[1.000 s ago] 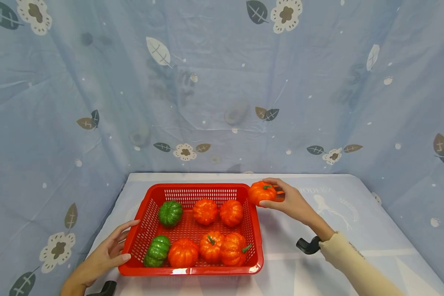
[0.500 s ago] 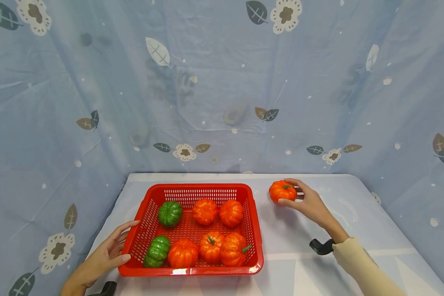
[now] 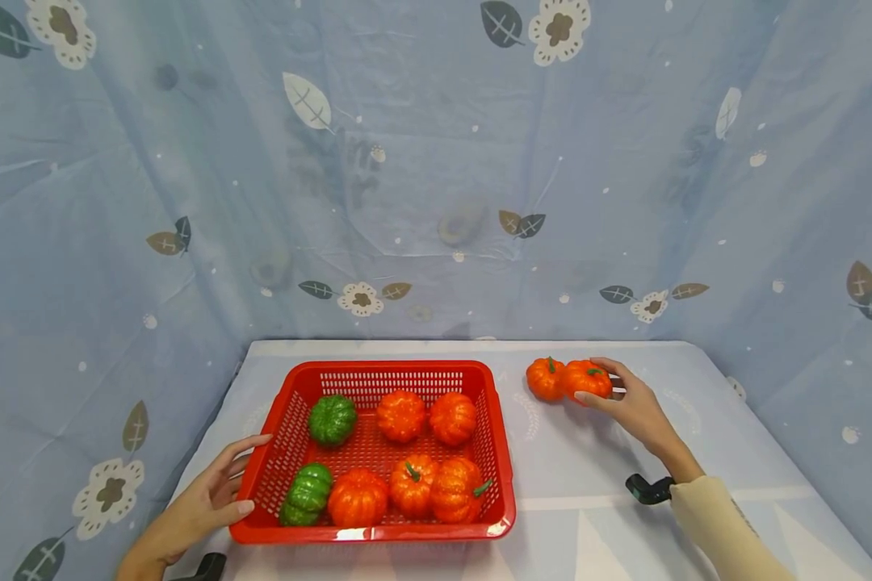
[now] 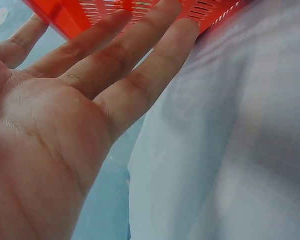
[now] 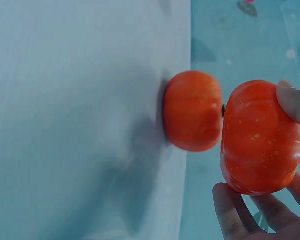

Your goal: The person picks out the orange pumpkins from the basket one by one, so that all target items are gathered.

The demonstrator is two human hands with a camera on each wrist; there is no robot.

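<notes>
My right hand (image 3: 632,403) grips a small orange pumpkin (image 3: 587,381) with a green stem, at the back of the table right of the basket. In the right wrist view, thumb and fingers hold the pumpkin (image 5: 262,137) from opposite sides, raised off the table. A second orange pumpkin (image 3: 545,379) stands on the table just left of it, partly overlapped. My left hand (image 3: 203,500) rests with relaxed, spread fingers against the left side of the red basket (image 3: 505,484). In the left wrist view, its fingertips (image 4: 182,37) lie at the slotted basket wall (image 4: 210,12).
In the basket lie two green pumpkins (image 3: 332,420) and several orange ones (image 3: 358,498). A pale blue cloth covers the table (image 3: 589,468). Patterned fabric walls (image 3: 436,202) enclose the back and sides. A black fitting (image 3: 649,489) sits at the right wrist.
My right hand has carried its pumpkin rightward, away from the basket's right rim. The second pumpkin on the table has come into view behind it. The left hand stays at the basket.
</notes>
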